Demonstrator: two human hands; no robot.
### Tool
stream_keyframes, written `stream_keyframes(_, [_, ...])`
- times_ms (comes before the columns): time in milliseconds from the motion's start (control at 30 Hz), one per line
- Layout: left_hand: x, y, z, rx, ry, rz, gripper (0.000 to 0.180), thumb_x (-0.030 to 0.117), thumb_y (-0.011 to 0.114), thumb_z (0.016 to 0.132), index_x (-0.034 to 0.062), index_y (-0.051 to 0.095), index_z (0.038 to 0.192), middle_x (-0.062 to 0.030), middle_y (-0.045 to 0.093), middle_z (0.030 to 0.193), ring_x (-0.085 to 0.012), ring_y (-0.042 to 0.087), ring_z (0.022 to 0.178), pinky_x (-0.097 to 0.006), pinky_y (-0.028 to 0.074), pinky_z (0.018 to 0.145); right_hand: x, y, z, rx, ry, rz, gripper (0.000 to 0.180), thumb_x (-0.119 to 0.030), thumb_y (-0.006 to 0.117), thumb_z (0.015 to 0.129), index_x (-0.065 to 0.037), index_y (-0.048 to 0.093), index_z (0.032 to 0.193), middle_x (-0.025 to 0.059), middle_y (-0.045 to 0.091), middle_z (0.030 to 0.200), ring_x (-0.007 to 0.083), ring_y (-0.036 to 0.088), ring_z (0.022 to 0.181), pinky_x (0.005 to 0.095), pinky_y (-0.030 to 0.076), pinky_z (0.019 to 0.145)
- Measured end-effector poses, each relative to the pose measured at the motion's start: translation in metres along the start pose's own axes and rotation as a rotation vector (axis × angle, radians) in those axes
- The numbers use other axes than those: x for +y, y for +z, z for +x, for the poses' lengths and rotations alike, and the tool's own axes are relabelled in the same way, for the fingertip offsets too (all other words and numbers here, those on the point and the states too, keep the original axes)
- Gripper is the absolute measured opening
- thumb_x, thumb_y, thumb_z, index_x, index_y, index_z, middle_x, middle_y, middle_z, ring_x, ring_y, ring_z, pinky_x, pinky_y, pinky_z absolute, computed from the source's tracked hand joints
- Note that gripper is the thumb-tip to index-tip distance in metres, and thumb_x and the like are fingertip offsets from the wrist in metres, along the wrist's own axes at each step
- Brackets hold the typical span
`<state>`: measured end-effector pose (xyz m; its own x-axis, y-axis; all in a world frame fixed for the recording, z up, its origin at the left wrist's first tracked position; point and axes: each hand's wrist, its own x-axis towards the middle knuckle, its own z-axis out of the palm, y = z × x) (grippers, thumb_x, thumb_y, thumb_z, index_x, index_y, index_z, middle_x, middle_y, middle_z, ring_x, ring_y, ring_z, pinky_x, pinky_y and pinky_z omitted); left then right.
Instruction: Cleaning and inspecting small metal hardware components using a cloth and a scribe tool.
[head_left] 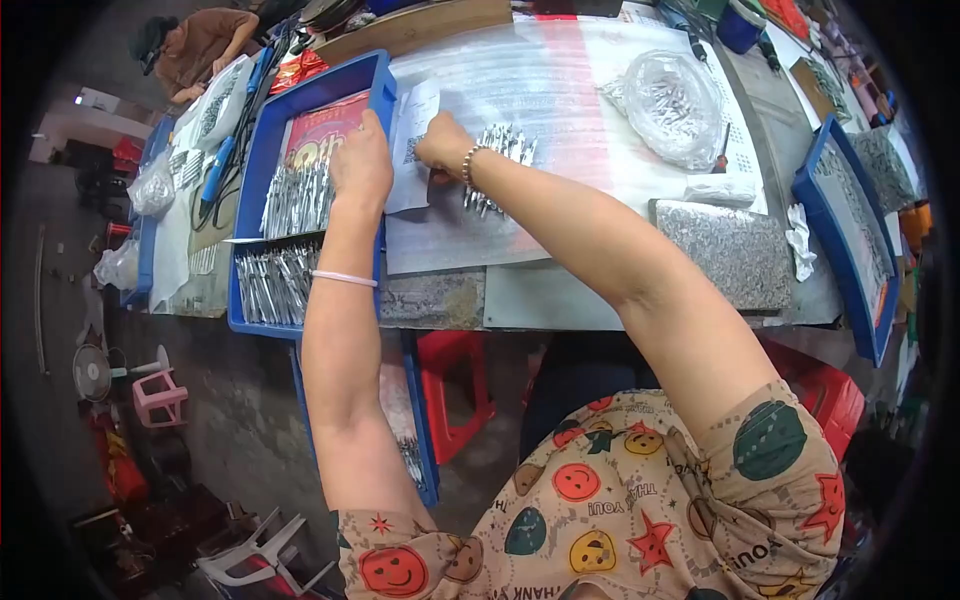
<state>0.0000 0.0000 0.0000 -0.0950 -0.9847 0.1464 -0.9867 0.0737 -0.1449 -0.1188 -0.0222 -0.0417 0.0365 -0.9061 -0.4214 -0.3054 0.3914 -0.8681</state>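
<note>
Printed cloth shirt (590, 490), right hand (445, 142) near slim shiny rods (512, 145)

Free lane over sheet (580, 130) between metal pile (512, 147) and plastic bag (675, 108) — right forearm (555, 205) bars near side; tray wall (383, 80) left.

A pink stool (158, 384) and a red stool (447, 378) stand on the dark grey floor (235, 400).

Tan shirt (600, 495) (short-slv.), pink L wristband (345, 278)
</note>
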Motion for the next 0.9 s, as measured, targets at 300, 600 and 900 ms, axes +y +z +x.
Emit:
stream_keyframes(300, [-0.006,-0.007,-0.002,0.002,0.033,-0.032,0.034,0.001,0.05,0.086,-0.0019,0.047,0.119,-0.0266,0.067,0.091,-0.0415,0.067,0.087,-0.049,0.054,0.075,0.002,0.01,0.014,-0.034,-0.126,-0.221,0.067,-0.016,0.066,0.077,0.016,0.032,0.125,0.0336,0.059,0.114,0.0409,0.06,0.109,0.0403,0.047,0.096])
stream_keyframes(600, [0.005,-0.003,-0.005,0.014,0.044,-0.003,0.037,0.003,0.051,0.086,-0.0009,0.047,0.123,-0.0253,0.068,0.09,-0.0395,0.068,0.085,-0.047,0.054,0.073,-0.002,-0.003,0.002,-0.034,-0.122,-0.279,0.064,-0.018,0.062,0.08,0.018,0.032,0.123,0.0335,0.059,0.114,0.0405,0.061,0.107,0.0399,0.05,0.091])
stream_keyframes(900, [0.001,-0.014,-0.017,-0.036,-0.014,-0.01,0.025,0.008,0.049,0.088,0.003,0.056,0.11,-0.0229,0.067,0.095,-0.0402,0.067,0.087,-0.048,0.054,0.074,0.001,-0.05,-0.08,-0.031,-0.717,-0.73,0.033,-0.016,0.055,0.081,0.009,0.049,0.103,0.0295,0.064,0.084,0.0437,0.064,0.082,0.0494,0.051,0.073])
